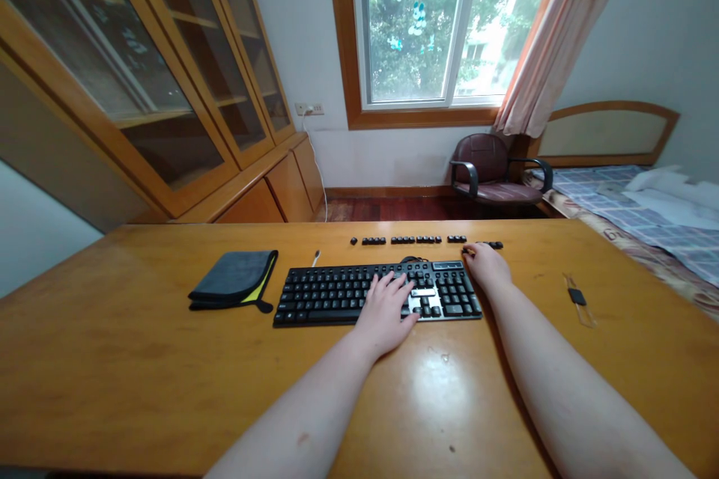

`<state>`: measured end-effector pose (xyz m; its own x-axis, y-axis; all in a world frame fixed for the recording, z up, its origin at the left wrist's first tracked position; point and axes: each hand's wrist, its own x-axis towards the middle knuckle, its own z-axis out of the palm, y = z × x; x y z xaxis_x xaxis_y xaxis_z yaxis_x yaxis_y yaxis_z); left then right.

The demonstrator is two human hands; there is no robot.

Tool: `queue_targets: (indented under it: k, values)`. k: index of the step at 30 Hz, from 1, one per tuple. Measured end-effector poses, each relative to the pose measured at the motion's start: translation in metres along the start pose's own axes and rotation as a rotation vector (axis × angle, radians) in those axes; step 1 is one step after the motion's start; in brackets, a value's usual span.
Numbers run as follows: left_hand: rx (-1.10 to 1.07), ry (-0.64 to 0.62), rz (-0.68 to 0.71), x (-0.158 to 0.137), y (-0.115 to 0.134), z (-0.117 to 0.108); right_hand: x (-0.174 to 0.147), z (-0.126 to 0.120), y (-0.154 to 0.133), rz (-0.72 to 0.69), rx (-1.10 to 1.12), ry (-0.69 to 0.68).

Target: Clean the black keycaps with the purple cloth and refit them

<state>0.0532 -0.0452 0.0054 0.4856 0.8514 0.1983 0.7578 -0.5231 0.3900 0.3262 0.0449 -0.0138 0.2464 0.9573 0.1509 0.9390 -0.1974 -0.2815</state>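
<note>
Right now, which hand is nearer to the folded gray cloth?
Left hand: it rests on the keyboard, right of the folded gray cloth. The right hand is farther off, by the keyboard's right end.

The desk (140, 374) is brown wood, with a shiny patch near the front. A black keyboard (331, 292) lies across the middle. Behind it, little black keys (403, 240) sit in a row of small groups near the far edge. A folded gray cloth (233, 277) and a thin stick (316, 257) are on the left. A wire tool (577, 296) lies on the right.
</note>
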Motion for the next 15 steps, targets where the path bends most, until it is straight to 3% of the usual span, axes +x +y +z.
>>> queue_targets:
  k: [6, 9, 12, 15]
  values:
    - [-0.053, 0.04, -0.003, 0.0, 0.0, 0.001, -0.003, -0.001, -0.005, 0.022, 0.039, -0.016]
    - [-0.156, 0.096, 0.017, 0.0, -0.001, 0.0, -0.007, -0.011, -0.009, 0.01, 0.126, 0.086]
    - [-0.34, 0.171, 0.044, 0.0, -0.001, -0.002, -0.021, -0.03, -0.026, -0.049, 0.266, 0.276]
    - [-0.606, 0.209, 0.01, 0.001, 0.001, 0.0, -0.056, -0.046, -0.057, -0.102, 0.571, 0.224]
